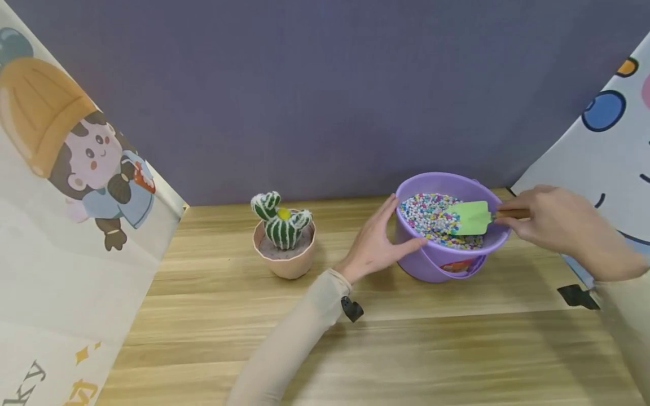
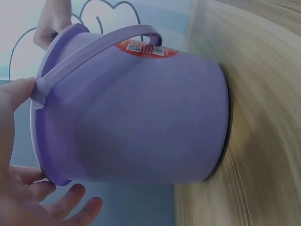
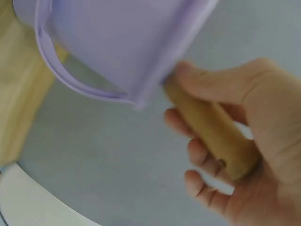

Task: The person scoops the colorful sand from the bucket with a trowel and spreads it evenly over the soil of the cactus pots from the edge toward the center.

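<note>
- Across the rear of the station: a plain grey-blue wall (image 1: 325, 101), meeting the table's back edge.
- To the left, a pale side panel (image 1: 45, 304) printed with a cartoon figure (image 1: 96, 158) in an orange hat; lettering near its lower edge, partly cut off.
- To the right, a white side panel (image 1: 563, 155) with a blue, black-outlined spot (image 1: 604, 111) and black curved lines.
- Table (image 1: 203, 338): light wood grain, running between both panels.
- Purple bucket (image 1: 424, 262): standing on the table, right of centre, near the wall. Its bail (image 2: 96, 45) hangs down the near side, by a red label (image 2: 148, 48).
- Left hand (image 1: 368, 248): fingers and thumb spread wide, touching the bucket's rim from the left.
- Right hand (image 1: 558, 217): fingers curled round a wooden handle (image 3: 211, 127) at the bucket's right rim, thumb laid along it.
- Peach pot (image 1: 289, 266): on the table, left of the bucket and well apart; holds a green-and-white cactus (image 1: 283, 232).
- Green scoop blade (image 1: 472, 217): inside the bucket, flat face up, leading edge among the pellets.
- Pellets (image 1: 431, 214): small, multicoloured, spread across the bucket's interior.
</note>
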A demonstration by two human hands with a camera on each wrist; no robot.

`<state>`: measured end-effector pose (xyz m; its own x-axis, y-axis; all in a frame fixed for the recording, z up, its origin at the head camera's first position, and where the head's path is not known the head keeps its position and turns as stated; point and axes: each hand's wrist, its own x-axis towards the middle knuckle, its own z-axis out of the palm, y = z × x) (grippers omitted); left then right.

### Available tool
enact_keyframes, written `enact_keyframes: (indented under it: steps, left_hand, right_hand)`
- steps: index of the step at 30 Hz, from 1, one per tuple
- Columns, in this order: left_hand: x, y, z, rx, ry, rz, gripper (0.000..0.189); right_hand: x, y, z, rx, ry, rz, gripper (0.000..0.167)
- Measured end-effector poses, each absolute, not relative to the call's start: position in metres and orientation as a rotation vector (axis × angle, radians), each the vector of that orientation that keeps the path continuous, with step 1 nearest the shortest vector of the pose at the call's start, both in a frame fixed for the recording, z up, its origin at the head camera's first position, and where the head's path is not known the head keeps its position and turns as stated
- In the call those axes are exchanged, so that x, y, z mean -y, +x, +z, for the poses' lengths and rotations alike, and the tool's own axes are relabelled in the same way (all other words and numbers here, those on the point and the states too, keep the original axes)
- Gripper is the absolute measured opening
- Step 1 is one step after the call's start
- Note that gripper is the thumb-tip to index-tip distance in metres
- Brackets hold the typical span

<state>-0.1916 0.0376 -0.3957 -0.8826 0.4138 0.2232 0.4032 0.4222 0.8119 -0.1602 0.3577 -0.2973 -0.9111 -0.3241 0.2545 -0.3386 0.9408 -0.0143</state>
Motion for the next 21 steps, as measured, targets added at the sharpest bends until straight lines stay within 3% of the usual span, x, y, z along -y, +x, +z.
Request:
enact_keyframes:
  steps: [5,12,21]
  left_hand:
    - [-0.035,-0.193,-0.397,-2.627,0.75,1.508,0.111]
    - [-0.032,-0.195,-0.395,-2.621,0.77,1.531,0.11]
    - [-0.032,-0.196,-0.399,-2.644,0.778,1.526,0.109]
  right_hand:
    - [-0.36,-0.153,-0.275,2.798,0.473,-0.11,0.021]
    - [-0.362,-0.15,-0.258,2.806,0.372,-0.169,0.031]
    - [-0.346,-0.176,-0.305,2.735,0.628,0.136,0.019]
